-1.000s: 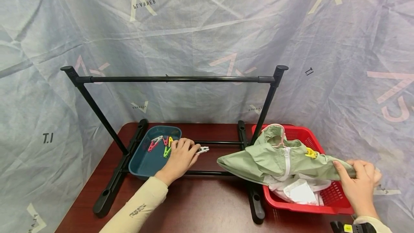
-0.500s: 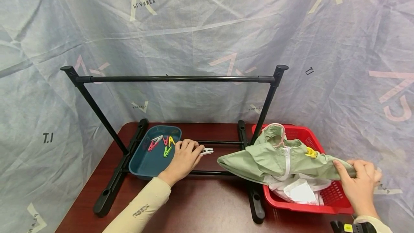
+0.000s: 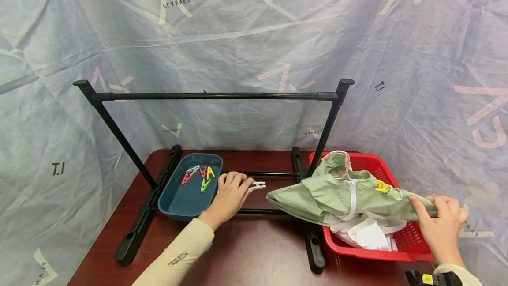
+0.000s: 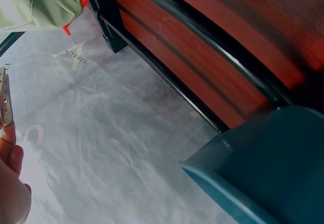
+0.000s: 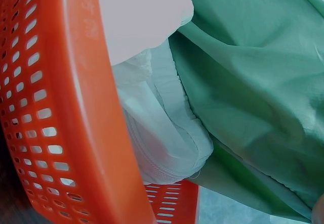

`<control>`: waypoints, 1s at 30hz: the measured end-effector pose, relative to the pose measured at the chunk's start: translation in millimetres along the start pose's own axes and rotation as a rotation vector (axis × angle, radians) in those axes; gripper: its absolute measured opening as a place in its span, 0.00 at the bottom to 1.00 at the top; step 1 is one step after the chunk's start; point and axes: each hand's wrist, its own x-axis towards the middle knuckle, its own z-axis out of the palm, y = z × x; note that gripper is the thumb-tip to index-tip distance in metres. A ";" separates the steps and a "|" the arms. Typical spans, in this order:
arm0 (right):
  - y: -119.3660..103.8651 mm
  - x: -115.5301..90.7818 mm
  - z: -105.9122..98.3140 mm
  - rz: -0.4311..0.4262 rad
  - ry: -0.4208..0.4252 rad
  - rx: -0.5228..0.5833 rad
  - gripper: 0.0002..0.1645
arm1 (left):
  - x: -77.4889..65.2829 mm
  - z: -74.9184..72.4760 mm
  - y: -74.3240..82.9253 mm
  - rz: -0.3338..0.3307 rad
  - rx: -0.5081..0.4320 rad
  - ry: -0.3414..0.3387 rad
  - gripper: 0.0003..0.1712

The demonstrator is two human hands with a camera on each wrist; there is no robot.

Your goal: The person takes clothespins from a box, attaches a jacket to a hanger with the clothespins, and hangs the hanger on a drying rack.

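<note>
My left hand [image 3: 229, 197] pinches a white clothespin [image 3: 258, 185] between thumb and fingers, just right of the blue tray [image 3: 186, 206]. The clothespin's tip points right, toward a light green zip jacket [image 3: 317, 197]. That jacket lies over the red basket, with a pink hanger [image 3: 346, 169] in its collar and a yellow clothespin [image 3: 382, 186] clipped on it near the shoulder. At the basket's right side my right hand [image 3: 440, 226] grips the end of the jacket's sleeve. The left wrist view shows the left fingers [image 4: 12, 153] at its edge, holding the clothespin.
Several coloured clothespins [image 3: 204, 173] lie in the tray. A black rack [image 3: 226, 96] spans the brown table [image 3: 246, 250], its right foot beside the red basket [image 3: 373, 253]. White cloth [image 3: 371, 235] sits in the basket under the jacket. Grey sheeting hangs behind.
My left hand has moved a little to the right, away from the tray, carrying the white clothespin nearer the jacket. My right hand and the jacket have stayed in place.
</note>
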 end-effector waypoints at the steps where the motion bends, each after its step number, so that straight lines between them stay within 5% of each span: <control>1: 0.0 0.0 0.1 -0.001 0.000 -0.001 0.15 | -0.2 0.2 0.6 -0.003 -0.002 -0.003 0.15; 30: -1.3 -0.5 1.3 -0.022 0.033 -0.009 0.15 | -2.3 19.9 9.2 -0.075 -0.014 0.049 0.10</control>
